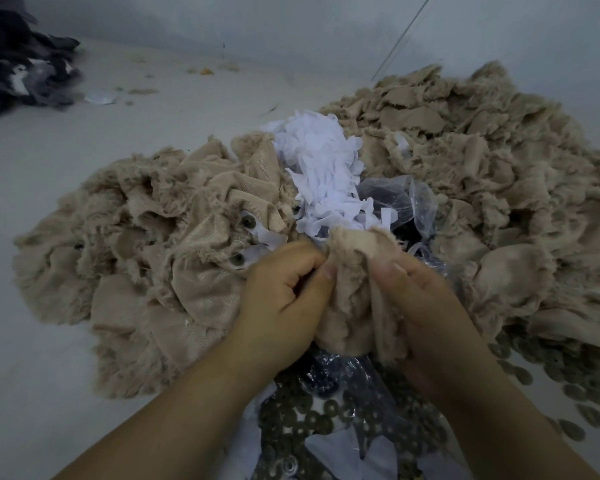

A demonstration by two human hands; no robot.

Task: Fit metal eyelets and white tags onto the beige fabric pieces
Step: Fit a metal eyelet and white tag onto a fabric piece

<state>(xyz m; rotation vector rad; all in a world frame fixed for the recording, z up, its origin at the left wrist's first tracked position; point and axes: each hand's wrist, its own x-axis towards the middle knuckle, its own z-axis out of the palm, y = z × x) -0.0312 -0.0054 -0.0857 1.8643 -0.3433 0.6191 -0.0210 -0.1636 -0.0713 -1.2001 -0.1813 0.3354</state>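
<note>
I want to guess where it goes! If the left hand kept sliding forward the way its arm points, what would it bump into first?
Probably the beige fabric piece that the left hand already pinches together with the right hand. Past that lies the heap of white tags, though depth is hard to judge here.

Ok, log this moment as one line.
both hands grip beige fabric piece | white tags behind | eyelets below | eyelet fitting unseen

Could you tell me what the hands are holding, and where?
Both hands, left and right, pinch one frayed beige fabric piece by its upper side edges.
</note>
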